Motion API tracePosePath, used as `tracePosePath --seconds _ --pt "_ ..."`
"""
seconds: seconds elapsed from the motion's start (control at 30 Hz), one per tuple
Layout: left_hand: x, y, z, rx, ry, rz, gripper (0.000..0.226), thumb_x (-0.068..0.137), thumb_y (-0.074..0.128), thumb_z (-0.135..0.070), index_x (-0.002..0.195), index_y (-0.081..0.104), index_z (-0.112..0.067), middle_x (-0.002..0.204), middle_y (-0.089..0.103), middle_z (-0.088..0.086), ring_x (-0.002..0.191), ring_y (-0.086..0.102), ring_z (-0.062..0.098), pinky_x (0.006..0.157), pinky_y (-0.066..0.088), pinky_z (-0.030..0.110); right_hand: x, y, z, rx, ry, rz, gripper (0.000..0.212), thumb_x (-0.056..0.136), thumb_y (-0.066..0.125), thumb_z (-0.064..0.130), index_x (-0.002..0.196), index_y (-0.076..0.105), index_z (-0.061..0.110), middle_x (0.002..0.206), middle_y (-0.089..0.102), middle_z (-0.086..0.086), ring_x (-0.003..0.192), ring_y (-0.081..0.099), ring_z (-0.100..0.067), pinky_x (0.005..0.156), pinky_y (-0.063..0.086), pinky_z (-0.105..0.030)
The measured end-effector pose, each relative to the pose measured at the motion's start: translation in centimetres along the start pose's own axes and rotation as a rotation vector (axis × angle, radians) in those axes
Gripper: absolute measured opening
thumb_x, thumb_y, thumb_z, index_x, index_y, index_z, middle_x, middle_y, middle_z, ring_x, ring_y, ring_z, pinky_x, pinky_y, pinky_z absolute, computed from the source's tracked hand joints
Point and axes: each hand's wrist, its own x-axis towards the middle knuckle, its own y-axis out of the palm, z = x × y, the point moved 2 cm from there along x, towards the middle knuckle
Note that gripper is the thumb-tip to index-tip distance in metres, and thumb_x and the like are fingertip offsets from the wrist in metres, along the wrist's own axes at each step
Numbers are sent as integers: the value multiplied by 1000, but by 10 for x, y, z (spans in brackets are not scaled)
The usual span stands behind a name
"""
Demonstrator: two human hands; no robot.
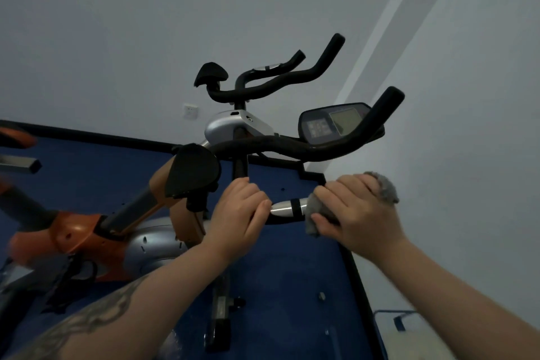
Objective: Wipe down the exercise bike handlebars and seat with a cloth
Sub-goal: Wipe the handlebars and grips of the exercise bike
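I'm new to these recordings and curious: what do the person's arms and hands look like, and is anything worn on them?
Both arms are bare, with no sleeves in view. The left forearm carries a dark, swirling tattoo. The left hand and right hand wear no gloves, and no rings or watch are visible. The right forearm shows no markings.

Setting: indoor exercise room, likely a home gym or a small fitness studio; the view cannot settle which. Evidence: two exercise bikes side by side, near one (181, 231) orange and silver, second bike (263, 82) behind it. Blue floor mat (277, 286) with black edging. Plain pale walls (146, 23), one wall socket (190, 111) (no other furnishings visible).
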Motion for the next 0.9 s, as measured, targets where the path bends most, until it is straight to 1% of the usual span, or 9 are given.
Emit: tracePosePath --seconds 0.07,0.13,0.27,0.33,0.5,0.6,0.7,0.83,0.9 --pt "0 2 1 -11 4 -11 36 97 37 -19 70 58 -9 69 50 2 69 45 18 87 31 25 5 6 35 76 353 -31 29 87 50 33 86 72 14 84 68 -1 83 63 -27 91 35 -41" --pt "0 3 1 -14 14 -13 36 97 37 -20 69 57 -10 69 50 1 70 45 18 88 32 26 15 16 68 144 517 -87 29 85 49 34 82 72 17 83 69 0 84 61 -25 92 35 -40" --pt "3 -1 6 12 59 57 36 98 37 -20 72 59 -9 70 51 3 69 48 22 87 32 27 15 6 38 143 102 97 32 89 52 38 95 72 13 86 67 -1 79 61 -25 85 38 -38" --pt "3 -4 5 6 53 70 35 98 37 -22 74 61 -10 71 52 3 70 48 22 88 32 27 9 -1 10 77 -4 165 33 91 50 36 97 71 11 86 67 -2 78 61 -25 84 40 -38" --pt "6 -9 -1 -2 8 183 38 99 35 -26 76 60 -11 73 52 1 73 47 18 94 37 32 29 12 57 60 473 93 32 90 44 29 66 62 16 64 59 0 64 52 -25 72 36 -38" --pt "11 -24 -4 6 34 331 30 101 41 -27 88 64 -14 85 57 -3 83 49 13 96 37 30 35 14 60 127 378 157 35 94 41 31 69 61 16 65 57 2 65 51 -22 68 38 -36" --pt "25 -55 -7 62 170 327 20 95 47 -29 99 65 -22 101 60 -9 95 53 7 86 43 23 24 6 46 171 235 295 35 99 39 35 83 64 17 76 59 3 73 52 -21 66 44 -34" --pt "49 -88 20 117 164 295 17 92 51 -30 89 66 -22 92 62 -10 90 55 8 86 43 28 47 11 78 112 514 312 30 89 47 34 66 58 18 65 55 1 67 50 -23 62 41 -38" --pt "54 -90 35 27 57 330 25 94 53 -34 81 69 -19 85 63 -9 86 55 8 88 42 31 65 24 106 79 500 353 32 83 53 40 61 57 18 60 57 1 61 54 -22 56 41 -33"
